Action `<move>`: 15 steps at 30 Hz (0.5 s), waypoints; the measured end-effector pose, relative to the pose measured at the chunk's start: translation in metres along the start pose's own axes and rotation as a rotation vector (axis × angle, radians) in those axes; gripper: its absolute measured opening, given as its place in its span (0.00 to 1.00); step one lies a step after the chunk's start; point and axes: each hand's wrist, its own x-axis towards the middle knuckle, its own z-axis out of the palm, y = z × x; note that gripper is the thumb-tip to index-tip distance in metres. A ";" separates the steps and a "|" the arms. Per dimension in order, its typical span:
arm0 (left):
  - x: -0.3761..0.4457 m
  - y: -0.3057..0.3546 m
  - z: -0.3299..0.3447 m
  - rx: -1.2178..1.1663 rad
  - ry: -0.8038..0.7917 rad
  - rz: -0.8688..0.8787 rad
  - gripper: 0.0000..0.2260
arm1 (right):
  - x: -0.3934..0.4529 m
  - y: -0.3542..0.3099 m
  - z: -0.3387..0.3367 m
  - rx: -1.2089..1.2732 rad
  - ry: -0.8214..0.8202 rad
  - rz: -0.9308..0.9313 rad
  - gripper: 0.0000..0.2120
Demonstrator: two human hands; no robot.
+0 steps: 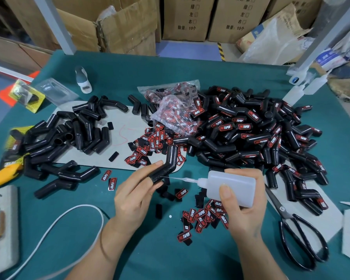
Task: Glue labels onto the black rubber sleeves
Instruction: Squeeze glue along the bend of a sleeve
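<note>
While apparently touching: hands (133,190), sleeve (164,168), nozzle (182,179).

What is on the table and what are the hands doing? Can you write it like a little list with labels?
left hand: holds one bent black rubber sleeve
right hand: holds a white glue bottle, nozzle pointed at that sleeve
plain sleeves: pile on the left
labelled sleeves: big pile on the right
loose labels: scattered near the hands
scissors: lying at the right
table: green top
</note>
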 end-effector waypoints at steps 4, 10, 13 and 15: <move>0.001 0.001 -0.001 -0.004 -0.001 0.001 0.08 | 0.000 0.000 -0.001 0.005 0.009 -0.003 0.13; -0.001 0.000 0.000 -0.021 -0.007 -0.001 0.07 | -0.001 0.002 0.000 0.002 0.004 0.007 0.13; -0.001 -0.001 0.000 -0.029 -0.011 -0.004 0.06 | 0.000 0.002 -0.001 0.012 0.009 0.007 0.12; -0.001 -0.001 0.000 -0.025 -0.012 -0.004 0.06 | -0.001 0.003 -0.001 0.011 0.007 0.003 0.13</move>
